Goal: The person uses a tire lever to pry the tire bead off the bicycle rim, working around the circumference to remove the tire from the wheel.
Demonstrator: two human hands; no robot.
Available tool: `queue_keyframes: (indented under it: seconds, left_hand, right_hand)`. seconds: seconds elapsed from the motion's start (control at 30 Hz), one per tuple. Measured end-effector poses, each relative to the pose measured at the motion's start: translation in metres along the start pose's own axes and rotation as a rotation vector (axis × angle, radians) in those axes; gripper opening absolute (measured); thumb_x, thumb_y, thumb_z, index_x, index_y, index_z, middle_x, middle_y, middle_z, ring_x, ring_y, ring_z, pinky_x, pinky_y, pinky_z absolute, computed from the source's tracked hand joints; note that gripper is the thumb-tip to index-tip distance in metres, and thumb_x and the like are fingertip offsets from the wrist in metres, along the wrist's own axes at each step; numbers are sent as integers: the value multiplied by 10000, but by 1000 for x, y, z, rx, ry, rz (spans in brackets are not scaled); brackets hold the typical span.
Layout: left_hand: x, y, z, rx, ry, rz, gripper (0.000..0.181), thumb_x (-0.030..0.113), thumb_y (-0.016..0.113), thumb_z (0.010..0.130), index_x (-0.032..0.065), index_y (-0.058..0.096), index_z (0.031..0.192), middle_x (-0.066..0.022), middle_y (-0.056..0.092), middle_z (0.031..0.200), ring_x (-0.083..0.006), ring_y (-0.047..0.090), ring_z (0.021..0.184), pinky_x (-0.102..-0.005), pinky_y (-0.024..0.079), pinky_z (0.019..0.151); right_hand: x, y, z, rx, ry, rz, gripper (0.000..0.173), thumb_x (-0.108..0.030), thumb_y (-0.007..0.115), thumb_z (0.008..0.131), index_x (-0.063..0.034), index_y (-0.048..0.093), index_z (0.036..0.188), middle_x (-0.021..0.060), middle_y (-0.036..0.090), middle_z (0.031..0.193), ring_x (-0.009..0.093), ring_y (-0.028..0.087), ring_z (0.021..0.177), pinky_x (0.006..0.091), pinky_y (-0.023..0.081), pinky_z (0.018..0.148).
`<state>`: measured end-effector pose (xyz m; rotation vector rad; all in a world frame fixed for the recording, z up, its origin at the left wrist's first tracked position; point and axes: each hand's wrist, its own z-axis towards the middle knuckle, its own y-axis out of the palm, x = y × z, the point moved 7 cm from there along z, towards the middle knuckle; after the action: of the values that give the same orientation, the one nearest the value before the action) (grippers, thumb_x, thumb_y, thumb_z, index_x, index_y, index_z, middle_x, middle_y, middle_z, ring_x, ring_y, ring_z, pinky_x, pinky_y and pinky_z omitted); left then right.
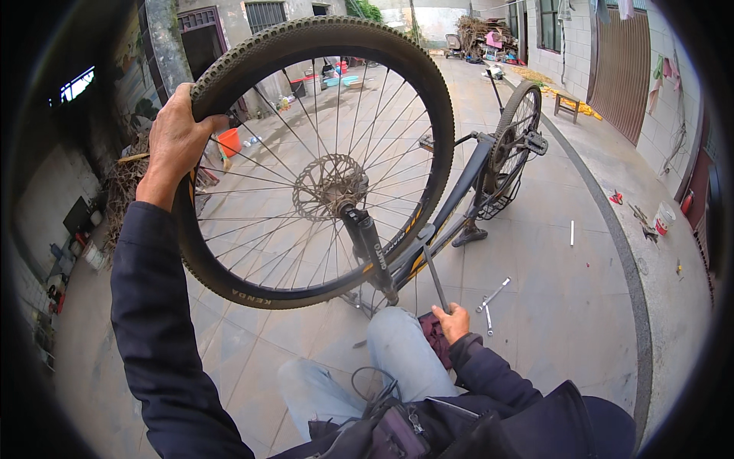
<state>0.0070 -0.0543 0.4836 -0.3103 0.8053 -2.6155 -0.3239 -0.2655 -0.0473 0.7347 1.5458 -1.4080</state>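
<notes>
An upside-down bicycle stands before me, its front wheel (444, 143) raised close to my chest, with a disc brake rotor (330, 186) at the hub and a suspension fork (373, 252) running down from it. My left hand (180, 137) grips the knobbly tyre at the upper left, thumb on the rim's inner side. A hammer-like tool with a dark handle (436, 277) is in my right hand (453, 322), by my knee; its grey head (425, 232) is up beside the fork and frame. The rear wheel (516, 126) lies farther off.
Metal wrenches (488, 312) lie on the paving right of my knee. Past a dark kerb strip are a small white bucket (664, 218), loose tools (642, 221) and a low wooden stool (567, 107). An orange bucket (229, 142) shows behind the spokes.
</notes>
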Motion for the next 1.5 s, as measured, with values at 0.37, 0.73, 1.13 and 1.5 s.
queue_keyframes:
  seconds: [0.37,0.73,1.13,1.5]
  left_hand:
    - [-19,-5,-24,140,-19,138,479,296,813,723,43,581,1058,-148,673,949,-332,666,896,-422,511,769]
    - [-53,-10,-40,46,-44,-358,626,310,715,854,9,480,1350,-210,654,1109,-269,647,1023,-356,504,896]
    - [-70,2,-34,136,-19,-394,483,414,544,977,-2,588,1217,-149,699,860,-210,676,783,-326,512,729]
    - [-15,8,14,126,40,-16,588,545,511,942,20,604,1189,-209,671,995,-358,661,919,-452,511,785]
  right_hand:
    - [14,11,-41,-154,115,-79,489,-390,714,783,76,680,926,269,681,858,358,677,839,405,503,771]
    - [28,19,-37,-89,-35,-83,415,-364,689,841,47,650,794,198,649,697,289,627,645,407,475,648]
    - [-68,-7,12,-24,-178,495,306,-310,544,993,-22,602,907,0,531,596,55,445,514,230,359,489]
    - [-272,-47,17,-93,-742,301,203,-186,559,980,-5,649,989,17,577,661,66,495,564,226,410,531]
